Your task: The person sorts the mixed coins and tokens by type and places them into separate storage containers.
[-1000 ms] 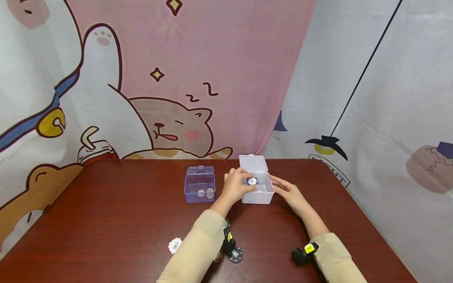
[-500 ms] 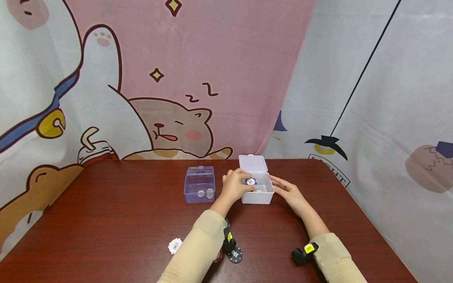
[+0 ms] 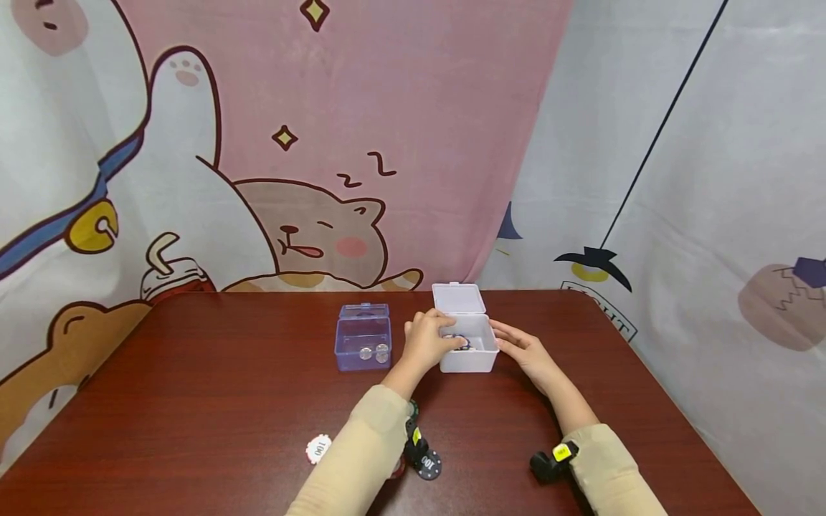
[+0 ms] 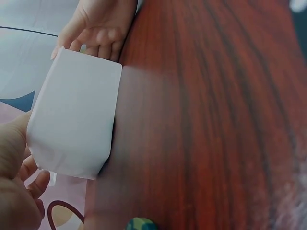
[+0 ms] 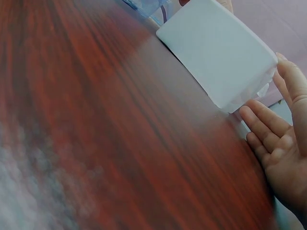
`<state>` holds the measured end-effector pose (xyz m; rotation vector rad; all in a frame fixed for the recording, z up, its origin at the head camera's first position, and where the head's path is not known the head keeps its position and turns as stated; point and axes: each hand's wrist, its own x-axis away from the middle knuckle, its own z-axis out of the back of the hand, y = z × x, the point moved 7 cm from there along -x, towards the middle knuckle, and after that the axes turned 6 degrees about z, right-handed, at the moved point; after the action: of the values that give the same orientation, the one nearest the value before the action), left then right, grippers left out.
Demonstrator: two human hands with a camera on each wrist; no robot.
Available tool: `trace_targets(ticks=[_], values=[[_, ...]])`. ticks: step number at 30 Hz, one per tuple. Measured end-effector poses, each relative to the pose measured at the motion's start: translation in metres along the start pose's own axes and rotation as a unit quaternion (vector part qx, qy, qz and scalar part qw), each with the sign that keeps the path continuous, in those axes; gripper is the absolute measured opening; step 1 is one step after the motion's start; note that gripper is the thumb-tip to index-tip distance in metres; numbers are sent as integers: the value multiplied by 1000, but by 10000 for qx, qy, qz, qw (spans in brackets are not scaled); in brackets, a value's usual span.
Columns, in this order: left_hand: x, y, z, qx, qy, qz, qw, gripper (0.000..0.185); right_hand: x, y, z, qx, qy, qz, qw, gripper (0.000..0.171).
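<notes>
While the white box (image 3: 469, 350) stood open mid-table, lid back | left hand (image 3: 427, 341) curled over its left rim, chip (image 3: 459, 341) pinched inside | right hand (image 3: 524, 351) flat, fingers straight on right wall | blue box (image 3: 363, 344) near left | bare table (image 3: 193, 401) all round, edges far.

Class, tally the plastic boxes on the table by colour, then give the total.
White box, lid open, between the left hand and right hand: 1
Clear blue box: 1
Total: 2
</notes>
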<state>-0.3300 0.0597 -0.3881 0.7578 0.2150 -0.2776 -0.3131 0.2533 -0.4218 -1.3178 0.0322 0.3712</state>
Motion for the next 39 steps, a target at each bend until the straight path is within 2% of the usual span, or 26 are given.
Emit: trace_targets(ticks=[7,14,19,27,34,39], values=[[3,1,3,158,27,-149,9998,40,-1,0,1,-41,-14,32,10000,46],[9,3,19,799,272,-446,9954,38,-2,-2,0,106,-44,5,9999,46],[15,2,29,1028,289,-460,9932,40,-1,-2,1,5,-21,18,10000,46],[34,4,45,1404,285,-549,9882,41,0,-1,0,-115,-21,47,9999,46],[52,9,56,1341,161,-804,9876,43,0,-2,0,-33,-43,-16,10000,46],[63,11,60,1478,3,-905,9849,42,0,-1,0,-7,-30,-47,10000,46]])
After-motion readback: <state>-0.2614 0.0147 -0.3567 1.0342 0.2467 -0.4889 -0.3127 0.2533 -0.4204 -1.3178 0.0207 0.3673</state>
